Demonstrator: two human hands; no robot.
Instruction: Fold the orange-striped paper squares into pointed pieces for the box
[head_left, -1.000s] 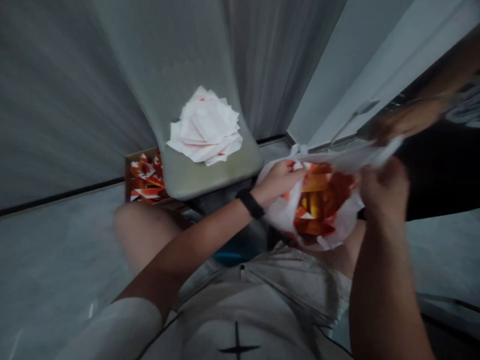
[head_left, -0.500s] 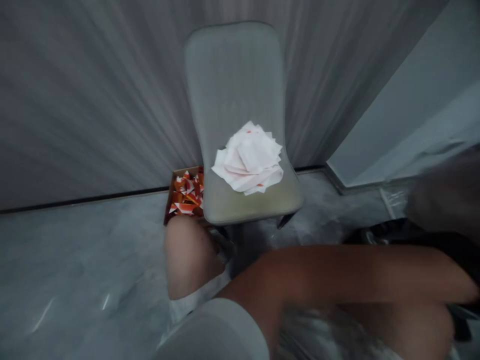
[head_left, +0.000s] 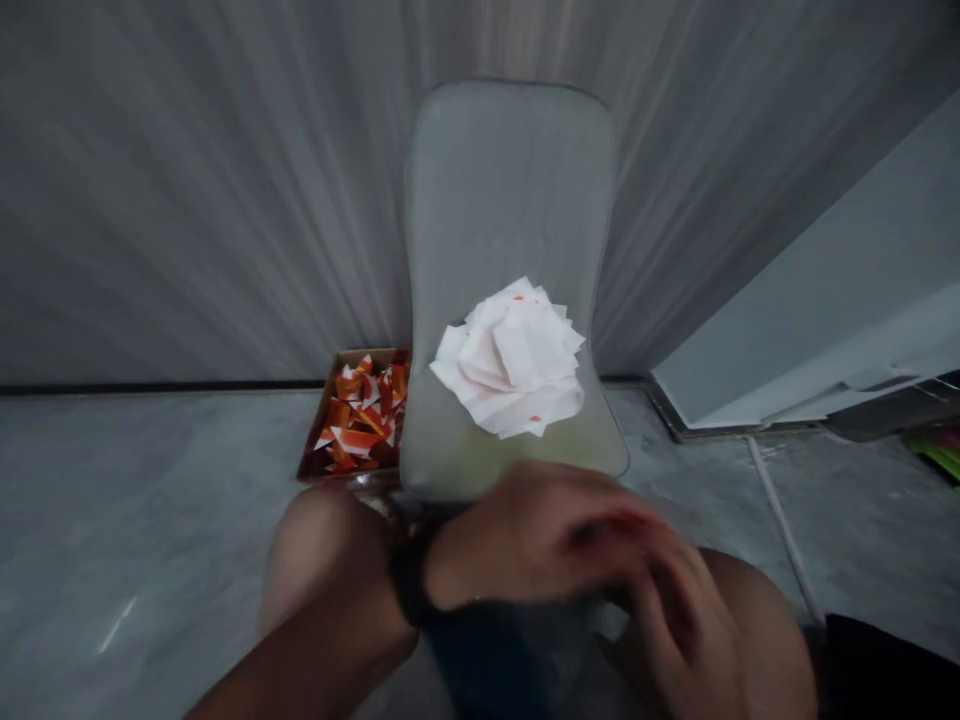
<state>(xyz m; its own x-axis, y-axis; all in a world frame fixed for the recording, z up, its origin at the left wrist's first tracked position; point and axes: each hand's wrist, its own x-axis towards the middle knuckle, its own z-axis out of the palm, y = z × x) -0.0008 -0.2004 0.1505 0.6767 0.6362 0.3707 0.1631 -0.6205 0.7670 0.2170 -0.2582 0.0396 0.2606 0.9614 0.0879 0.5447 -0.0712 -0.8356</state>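
My left hand [head_left: 559, 530], with a black band [head_left: 411, 578] at its wrist, is over my lap in front of the chair seat. Its blurred fingers are curled in and meet my right hand [head_left: 694, 625]. The right hand's fingers are bent and pressed close to the left. Dark red patches show between the two hands, too smeared to name. Beyond them a loose pile of white paper pieces [head_left: 517, 360], some with small red marks, lies on the grey chair [head_left: 510, 170]; neither hand touches it.
An open box [head_left: 309, 462] of folded orange, red and white paper pieces [head_left: 360, 415] stands on the floor left of the chair. My knees are at both sides below the seat. A grooved wall [head_left: 187, 200] rises behind, and a pale panel [head_left: 810, 300] stands at right.
My left arm has swung back from the far right, and both hands now meet in front of the chair. The view has shifted; the paper pile looks unchanged.
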